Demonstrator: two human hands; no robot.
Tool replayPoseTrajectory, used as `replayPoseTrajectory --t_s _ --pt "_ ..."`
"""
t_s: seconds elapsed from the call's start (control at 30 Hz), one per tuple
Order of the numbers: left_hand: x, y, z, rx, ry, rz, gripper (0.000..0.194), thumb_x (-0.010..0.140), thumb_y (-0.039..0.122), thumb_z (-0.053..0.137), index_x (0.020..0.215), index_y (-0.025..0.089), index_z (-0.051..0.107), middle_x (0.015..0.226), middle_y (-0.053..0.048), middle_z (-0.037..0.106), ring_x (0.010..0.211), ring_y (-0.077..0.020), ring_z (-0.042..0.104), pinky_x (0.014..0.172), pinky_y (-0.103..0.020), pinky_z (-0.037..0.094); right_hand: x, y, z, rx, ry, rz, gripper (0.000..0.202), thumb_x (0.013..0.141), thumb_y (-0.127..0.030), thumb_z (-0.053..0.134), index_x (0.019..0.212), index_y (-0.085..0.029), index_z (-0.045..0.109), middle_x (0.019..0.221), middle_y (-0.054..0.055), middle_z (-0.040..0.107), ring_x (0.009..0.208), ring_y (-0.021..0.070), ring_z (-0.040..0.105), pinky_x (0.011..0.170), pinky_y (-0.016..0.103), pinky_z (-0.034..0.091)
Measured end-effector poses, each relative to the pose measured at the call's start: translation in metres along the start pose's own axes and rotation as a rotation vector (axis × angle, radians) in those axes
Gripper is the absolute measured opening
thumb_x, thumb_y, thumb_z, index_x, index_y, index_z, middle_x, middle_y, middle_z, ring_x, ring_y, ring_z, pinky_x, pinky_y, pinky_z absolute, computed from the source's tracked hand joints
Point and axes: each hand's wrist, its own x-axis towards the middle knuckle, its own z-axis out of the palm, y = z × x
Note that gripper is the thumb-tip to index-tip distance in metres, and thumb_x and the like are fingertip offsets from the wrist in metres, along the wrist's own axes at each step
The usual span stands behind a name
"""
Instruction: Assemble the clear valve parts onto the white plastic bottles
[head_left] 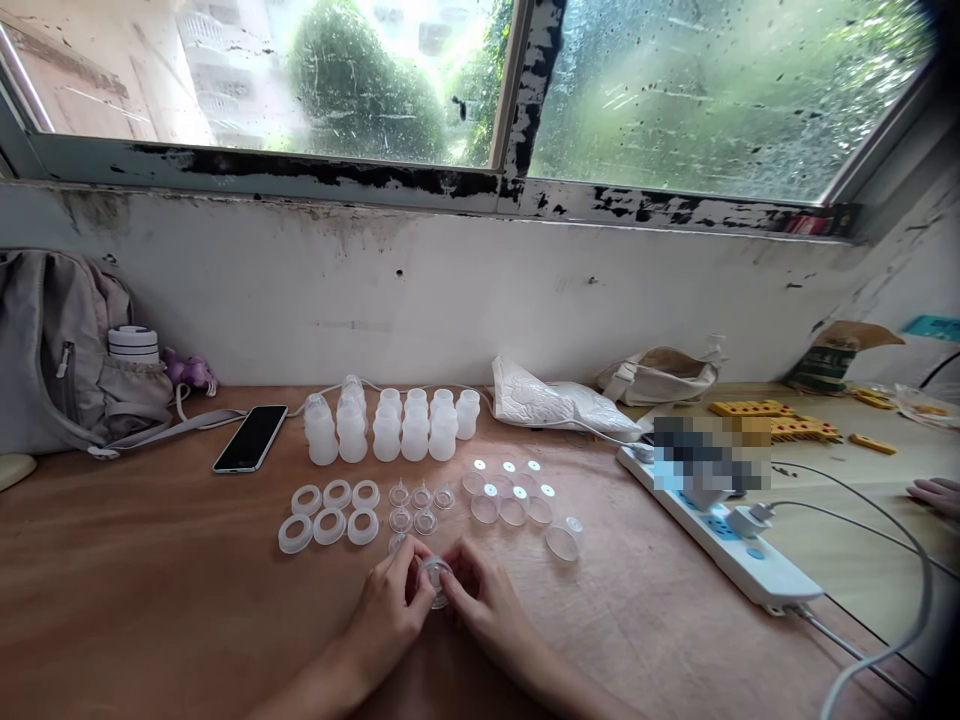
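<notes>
evidently early on: six loose rings (330, 540) at left of counter (150, 580), open-necked bottles (387, 445) standing ringless behind, small tipped discs (400, 519) beside rings, clear covers (484, 511) farther right, all apart. left hand (386, 600) pinches clear round piece (436, 575) between thumb and fingers, fairly closed; right hand (487, 595) pinches its other side likewise.

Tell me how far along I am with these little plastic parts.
Done: nothing is plainly finished; I can't tell whether the leftmost upright bottles have tops on. In hand: your left hand and right hand hold a small clear piece between them. Left, it seems: six separate rings, several small pointed pieces and the clear round cups, all lying loose.
</notes>
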Motion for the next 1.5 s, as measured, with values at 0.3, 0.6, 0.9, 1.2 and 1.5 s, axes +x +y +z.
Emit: replayPoseTrajectory --t_s 0.3,0.6,0.9,1.2,1.5 --pt "-0.001 -0.003 0.001 0.033 0.043 0.03 0.007 0.076 0.016 0.04 0.078 0.02 0.046 0.067 0.0 0.056 0.062 -0.0152 0.055 0.056 -0.024 0.04 0.0 -0.002 0.002 -0.04 0.038 -0.051 0.013 0.08 -0.024 0.048 0.069 -0.017 0.051 0.061 -0.001 0.054 0.053 0.01 0.047 0.049 0.021 0.036" --pt "-0.001 0.008 -0.004 -0.109 0.026 0.019 0.017 0.077 0.018 0.046 0.093 0.02 0.047 0.083 -0.003 0.059 0.069 -0.0147 0.058 0.057 -0.023 0.045 0.0 -0.003 0.002 0.065 0.035 -0.096 0.011 0.078 -0.017 0.048 0.089 -0.019 0.049 0.076 0.001 0.061 0.066 0.0129 0.058 0.058 0.022 0.044" --pt "0.0 0.001 0.0 -0.058 0.039 -0.008 0.014 0.073 0.017 0.047 0.087 0.02 0.046 0.076 -0.001 0.057 0.062 -0.0132 0.055 0.057 -0.023 0.044 0.001 -0.001 0.004 0.105 0.047 -0.084 0.012 0.075 -0.013 0.049 0.085 -0.019 0.051 0.072 0.0 0.06 0.066 0.0133 0.058 0.059 0.023 0.045" --pt "0.001 -0.001 0.001 -0.053 0.079 -0.021 0.013 0.073 0.017 0.047 0.085 0.021 0.047 0.074 0.001 0.058 0.058 -0.0129 0.054 0.057 -0.023 0.044 0.004 0.008 0.007 0.028 0.076 -0.106 0.012 0.075 -0.012 0.049 0.084 -0.019 0.051 0.07 0.0 0.059 0.061 0.0115 0.055 0.056 0.021 0.043" --pt "0.001 0.002 -0.001 -0.01 0.085 -0.04 0.01 0.076 0.021 0.046 0.086 0.021 0.047 0.075 0.0 0.059 0.059 -0.0137 0.055 0.056 -0.023 0.042 0.006 0.003 0.005 -0.071 0.083 -0.169 0.016 0.073 -0.009 0.047 0.085 -0.019 0.051 0.068 -0.002 0.058 0.056 0.0094 0.05 0.052 0.019 0.039"
